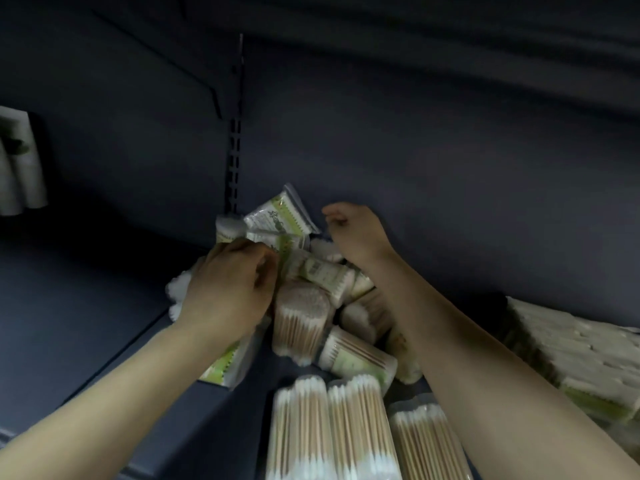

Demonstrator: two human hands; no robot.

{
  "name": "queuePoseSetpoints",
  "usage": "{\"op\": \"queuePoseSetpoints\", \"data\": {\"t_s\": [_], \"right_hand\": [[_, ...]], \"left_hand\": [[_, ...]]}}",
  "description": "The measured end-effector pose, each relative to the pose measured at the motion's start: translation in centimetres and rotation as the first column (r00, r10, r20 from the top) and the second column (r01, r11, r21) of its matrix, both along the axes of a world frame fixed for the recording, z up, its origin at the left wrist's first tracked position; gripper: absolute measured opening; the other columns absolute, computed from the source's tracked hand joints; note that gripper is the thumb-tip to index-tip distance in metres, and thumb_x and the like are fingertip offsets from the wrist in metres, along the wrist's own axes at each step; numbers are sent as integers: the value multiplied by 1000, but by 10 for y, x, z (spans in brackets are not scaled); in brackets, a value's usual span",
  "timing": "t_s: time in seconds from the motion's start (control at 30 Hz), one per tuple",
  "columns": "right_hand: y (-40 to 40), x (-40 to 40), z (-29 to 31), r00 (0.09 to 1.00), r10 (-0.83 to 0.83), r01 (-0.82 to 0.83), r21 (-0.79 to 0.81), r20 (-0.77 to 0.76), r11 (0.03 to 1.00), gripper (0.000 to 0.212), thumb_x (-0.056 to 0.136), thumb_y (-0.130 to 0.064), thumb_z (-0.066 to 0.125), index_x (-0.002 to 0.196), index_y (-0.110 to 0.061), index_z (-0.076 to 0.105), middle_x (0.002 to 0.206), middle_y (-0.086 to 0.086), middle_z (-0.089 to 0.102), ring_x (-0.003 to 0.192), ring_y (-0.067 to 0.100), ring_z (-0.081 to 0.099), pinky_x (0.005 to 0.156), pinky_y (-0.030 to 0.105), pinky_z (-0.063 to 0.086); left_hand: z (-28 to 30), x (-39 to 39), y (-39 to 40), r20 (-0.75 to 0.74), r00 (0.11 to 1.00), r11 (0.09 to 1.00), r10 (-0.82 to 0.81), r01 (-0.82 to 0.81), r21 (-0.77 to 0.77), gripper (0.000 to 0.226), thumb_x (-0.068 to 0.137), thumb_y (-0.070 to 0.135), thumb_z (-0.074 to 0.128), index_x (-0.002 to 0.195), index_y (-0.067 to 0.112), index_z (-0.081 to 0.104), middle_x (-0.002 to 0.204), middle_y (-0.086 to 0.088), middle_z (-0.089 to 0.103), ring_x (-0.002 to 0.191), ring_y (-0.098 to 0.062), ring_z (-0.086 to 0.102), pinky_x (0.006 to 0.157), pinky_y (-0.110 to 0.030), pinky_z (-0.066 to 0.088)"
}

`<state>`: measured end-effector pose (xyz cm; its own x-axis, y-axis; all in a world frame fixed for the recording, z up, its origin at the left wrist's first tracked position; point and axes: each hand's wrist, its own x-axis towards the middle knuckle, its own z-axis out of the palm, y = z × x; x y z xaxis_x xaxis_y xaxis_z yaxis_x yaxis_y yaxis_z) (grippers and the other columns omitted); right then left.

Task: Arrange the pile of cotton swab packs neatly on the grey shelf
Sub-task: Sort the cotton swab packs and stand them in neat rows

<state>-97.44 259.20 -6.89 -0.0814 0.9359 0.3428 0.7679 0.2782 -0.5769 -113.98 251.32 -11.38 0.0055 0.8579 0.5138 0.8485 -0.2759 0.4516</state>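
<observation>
Far-left packs (17, 164): pale, blurred, upright against the back wall, well apart from the work.
Grey shelf (76, 306): bare on the left, probably room for tidy rows.
Left hand (230, 289): fingers curled into the left edge of the pile, seemingly gripping a flat green-labelled pack (273, 237) to draw it out; the exact pinch is hidden.
Pile of cotton swab packs (311, 306): jumbled mid-shelf against the back wall, packs tilted every way.
Aligned packs (332, 431): near edge, side by side, likely already sorted.
Right hand (353, 233): fingers loosely bent, holding nothing, behind the pile, perhaps steadying it.
Right stack (568, 351): flat, pale, neat.
</observation>
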Motion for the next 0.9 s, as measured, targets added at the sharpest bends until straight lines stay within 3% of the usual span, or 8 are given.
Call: {"op": "queuePoseSetpoints", "data": {"t_s": [0.2,0.37,0.47,0.53,0.6,0.73,0.9], "right_hand": [[8,-14,-3,999,30,-30,2,20,1000,35,96,-12,36,127,-13,52,130,6,55,117,19,52,95,25,40],[12,-21,-3,996,17,-16,-19,85,1000,35,95,-15,38,126,-12,54,129,9,55,116,24,52,99,34,41],[13,-21,-5,996,17,-16,-15,88,1000,27,93,-19,44,104,-5,64,103,12,66,97,25,59,82,31,46],[13,-22,-6,995,31,-28,-26,91,999,29,93,-23,47,89,0,64,79,13,63,74,23,57,64,28,39],[12,-25,-5,997,45,-43,-39,59,998,34,92,-25,50,83,6,62,70,17,58,62,22,51,58,28,37],[14,-30,-3,999,52,-51,-58,13,997,33,89,-24,58,89,8,65,79,23,65,70,31,59,63,35,46],[14,-33,-1,997,56,-59,-74,-47,995,20,84,-15,62,87,4,66,87,17,69,81,27,64,74,36,51]], "left_hand": [[-6,-4,17,-52,999,996,-8,4,-90,32,96,29,39,125,26,53,131,2,51,120,-24,42,98,-35,35],[-6,-8,20,-81,997,992,7,-17,-122,24,94,31,41,108,26,60,119,6,56,114,-20,44,91,-29,31],[-5,-11,18,-72,997,992,12,-21,-125,22,93,31,44,104,22,62,113,5,59,110,-21,47,88,-29,34],[-5,-12,17,-73,997,991,19,-29,-132,23,93,30,44,103,20,61,112,4,59,110,-21,46,87,-29,34],[-6,-12,16,-61,998,990,16,-24,-139,22,93,30,43,102,20,61,111,3,59,109,-22,47,86,-30,36],[-7,-13,15,-40,999,989,0,-6,-149,20,93,29,45,101,21,61,109,3,58,107,-22,47,85,-31,39],[-10,-13,14,-35,999,989,-12,7,-150,23,91,27,42,99,18,63,107,2,60,104,-23,51,84,-34,43]]}}
